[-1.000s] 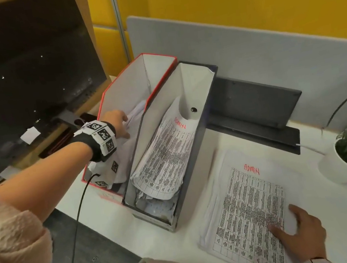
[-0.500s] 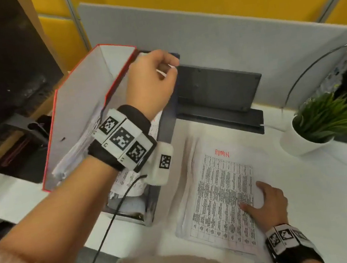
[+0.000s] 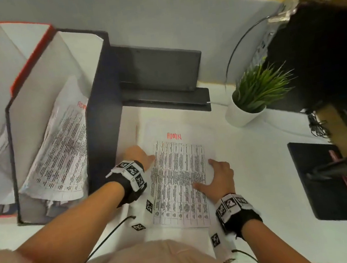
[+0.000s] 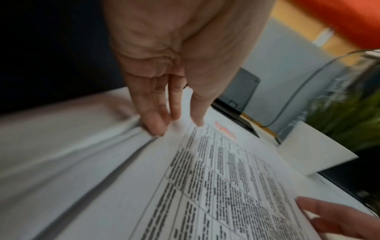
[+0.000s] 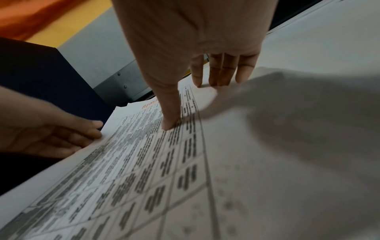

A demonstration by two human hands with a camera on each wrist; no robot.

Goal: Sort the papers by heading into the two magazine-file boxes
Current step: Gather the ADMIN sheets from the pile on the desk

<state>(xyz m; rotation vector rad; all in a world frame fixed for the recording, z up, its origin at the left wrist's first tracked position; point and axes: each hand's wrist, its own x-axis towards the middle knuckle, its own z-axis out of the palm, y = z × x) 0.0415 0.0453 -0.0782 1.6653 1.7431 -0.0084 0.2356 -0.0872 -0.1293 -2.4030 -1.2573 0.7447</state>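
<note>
White desk carrying, at its left edge, two magazine-file boxes side by side: red-trimmed box outermost, dark box just inside, the latter already holding a sheet headed ADMIN in red. Near the front edge, touching the dark box's right wall, a stack of papers lying flat, top sheet also headed ADMIN. Smaller items toward the right edge: potted plant, black pad. Step in hand, by judgement: separate the top sheet from the stack and file it in the dark box. For clean separation, keep the right hand pressing the stack down; lift one sheet only at the left edge; check the heading before filing; slide in with the heading upward. Right hand flat on the sheet's right side, fingers straight and spread, thumb laid on the printed table. Left hand at the stack's left edge, fingers extended and close together, tips touching the paper edges, nothing pinched yet.
</note>
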